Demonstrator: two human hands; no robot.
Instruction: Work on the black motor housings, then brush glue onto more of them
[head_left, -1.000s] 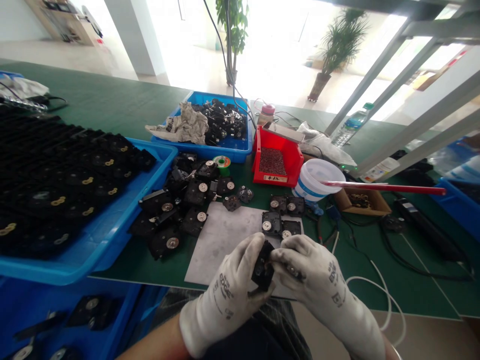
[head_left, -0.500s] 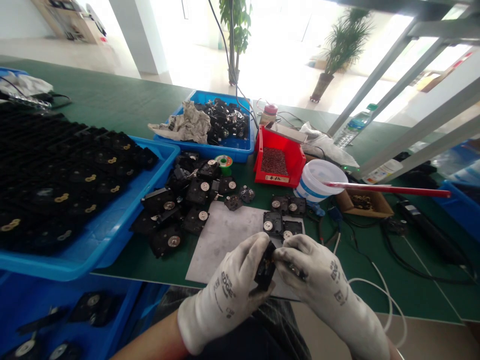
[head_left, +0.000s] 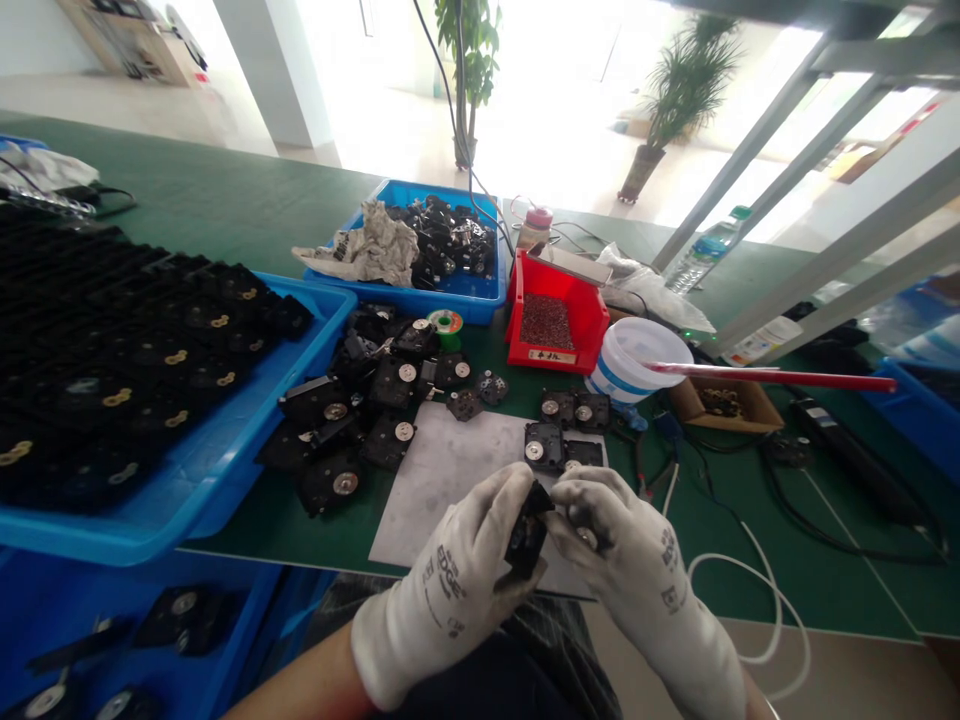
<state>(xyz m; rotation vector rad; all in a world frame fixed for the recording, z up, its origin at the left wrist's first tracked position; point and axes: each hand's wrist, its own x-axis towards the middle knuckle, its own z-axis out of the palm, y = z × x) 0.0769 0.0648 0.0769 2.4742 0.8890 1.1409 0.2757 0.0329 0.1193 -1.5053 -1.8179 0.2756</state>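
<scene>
In white work gloves with dirty fingertips, my left hand (head_left: 442, 590) is shut on a black plastic mechanism housing (head_left: 528, 533), and its lower part shows below the fingers. My right hand (head_left: 619, 540) presses in from the right, pinching a small dark piece with a metal centre (head_left: 586, 536) against the housing. The exact contact is hidden by the fingers. Beneath both hands lies a grey-white paper sheet (head_left: 442, 490). Several similar housings with round metal hubs (head_left: 544, 447) lie just beyond my fingers.
A heap of black housings (head_left: 382, 410) lies on the green mat to the left, beside a large blue tray of them (head_left: 225, 440). Behind stand a blue bin (head_left: 465, 295), a red bin of small parts (head_left: 555, 320), and a white tub (head_left: 637, 360). Cables run at right.
My hands have moved slightly closer together and the held housing has turned a little. The camera view has shifted slightly; the parts on the table have not visibly moved.
</scene>
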